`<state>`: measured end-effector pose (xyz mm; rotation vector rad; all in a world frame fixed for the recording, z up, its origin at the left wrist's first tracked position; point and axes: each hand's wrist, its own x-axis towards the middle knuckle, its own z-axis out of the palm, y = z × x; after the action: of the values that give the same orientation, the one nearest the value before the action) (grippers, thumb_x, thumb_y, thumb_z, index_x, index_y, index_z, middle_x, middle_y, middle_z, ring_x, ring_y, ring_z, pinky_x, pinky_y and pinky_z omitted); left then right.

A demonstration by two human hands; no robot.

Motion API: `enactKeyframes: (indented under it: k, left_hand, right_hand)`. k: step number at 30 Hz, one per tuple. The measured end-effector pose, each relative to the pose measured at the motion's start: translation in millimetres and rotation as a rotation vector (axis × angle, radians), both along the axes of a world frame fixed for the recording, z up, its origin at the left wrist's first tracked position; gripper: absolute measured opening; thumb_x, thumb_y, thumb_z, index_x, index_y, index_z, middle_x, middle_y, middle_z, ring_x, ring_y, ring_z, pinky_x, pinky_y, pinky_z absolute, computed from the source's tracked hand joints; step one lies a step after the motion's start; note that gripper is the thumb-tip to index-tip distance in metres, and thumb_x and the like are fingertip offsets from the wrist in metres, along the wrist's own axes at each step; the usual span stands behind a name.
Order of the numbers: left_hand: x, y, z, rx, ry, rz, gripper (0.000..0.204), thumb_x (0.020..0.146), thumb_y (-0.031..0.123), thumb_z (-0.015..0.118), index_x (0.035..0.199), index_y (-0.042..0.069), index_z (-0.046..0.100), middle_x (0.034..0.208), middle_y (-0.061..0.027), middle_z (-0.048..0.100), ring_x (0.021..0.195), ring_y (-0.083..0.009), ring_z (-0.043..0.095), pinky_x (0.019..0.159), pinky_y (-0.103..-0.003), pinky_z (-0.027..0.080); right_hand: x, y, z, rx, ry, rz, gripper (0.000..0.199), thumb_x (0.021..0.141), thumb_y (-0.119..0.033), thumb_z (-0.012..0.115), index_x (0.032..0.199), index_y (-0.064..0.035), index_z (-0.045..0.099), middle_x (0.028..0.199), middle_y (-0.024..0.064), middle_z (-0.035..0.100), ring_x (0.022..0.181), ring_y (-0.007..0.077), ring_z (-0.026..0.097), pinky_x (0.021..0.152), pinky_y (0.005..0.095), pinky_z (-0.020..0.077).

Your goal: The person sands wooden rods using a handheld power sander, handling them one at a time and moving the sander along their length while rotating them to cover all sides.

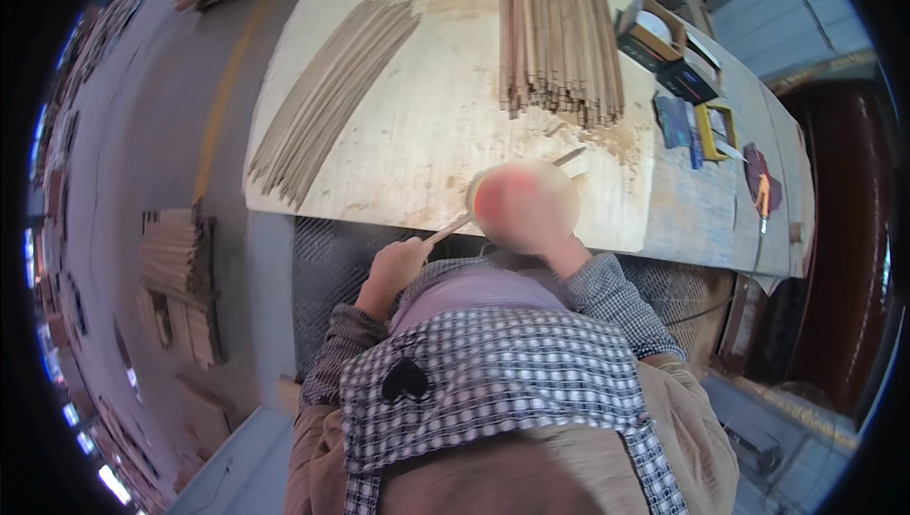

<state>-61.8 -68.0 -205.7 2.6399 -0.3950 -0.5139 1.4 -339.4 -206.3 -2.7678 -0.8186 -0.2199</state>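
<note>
My left hand [398, 264] is closed round the near end of a thin wooden strip [449, 230] at the table's front edge. That strip slants away to the right, and a strip end [571, 156] shows beyond my right hand. My right hand [540, 221] is over the strip's middle, inside a round, smeared patch with a reddish centre. Its fingers, and whatever they may hold, cannot be made out there. Light brown dust lies on the pale tabletop [436, 117] around the strip.
Loose wooden strips [336, 98] lie fanned at the left, and a thick bundle of strips [559, 31] at the back. To the right are open boxes [654, 31], a yellow box [716, 131] and an orange-handled tool [763, 191]. More stacked wood [175, 259] stands on the floor at left.
</note>
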Motion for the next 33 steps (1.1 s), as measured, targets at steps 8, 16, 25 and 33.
enactKeyframes:
  k: [8, 16, 25, 33]
  left_hand:
    - [-3.6, 1.8, -13.0, -0.028, -0.019, 0.112, 0.034, 0.09, 0.034, 0.05, 0.072, 0.005, 0.052, 0.066, -0.021, 0.059, 0.065, -0.0414, 0.058, 0.058, -0.052, 0.045]
    - [-3.5, 19.7, -31.8, -0.169, 0.094, 0.07, 0.037, 0.091, 0.038, 0.049, 0.075, 0.004, 0.055, 0.072, -0.0222, 0.06, 0.071, -0.0428, 0.057, 0.062, -0.053, 0.044]
    - [-3.5, 13.9, -26.6, -0.16, 0.11, 0.101, 0.037, 0.091, 0.037, 0.047, 0.075, 0.005, 0.055, 0.074, -0.0213, 0.06, 0.072, -0.0424, 0.058, 0.063, -0.052, 0.044]
    - [11.5, -5.9, -14.1, -0.07, 0.136, 0.101, 0.039, 0.092, 0.036, 0.045, 0.076, 0.002, 0.057, 0.076, -0.0212, 0.062, 0.075, -0.0411, 0.059, 0.065, -0.051, 0.045]
  right_hand:
    - [30.3, -88.5, 37.7, 0.301, 0.386, -0.214, 0.052, 0.084, -0.029, 0.059, 0.128, -0.0059, 0.045, 0.124, 0.0171, 0.048, 0.115, 0.0335, 0.046, 0.098, 0.0461, 0.0366]
    - [32.1, -96.1, 28.2, 0.251, 0.302, -0.235, 0.056, 0.083, -0.032, 0.059, 0.13, -0.0071, 0.043, 0.129, 0.0161, 0.045, 0.12, 0.0328, 0.042, 0.101, 0.0455, 0.0342]
    - [23.0, -77.0, 39.7, 0.199, 0.292, -0.232, 0.06, 0.083, -0.036, 0.06, 0.133, -0.0085, 0.041, 0.133, 0.015, 0.042, 0.125, 0.032, 0.038, 0.104, 0.0448, 0.0314]
    - [29.4, -79.4, 4.3, 0.23, 0.265, -0.123, 0.065, 0.083, -0.039, 0.06, 0.136, -0.0098, 0.039, 0.138, 0.014, 0.039, 0.129, 0.0312, 0.034, 0.107, 0.0442, 0.029]
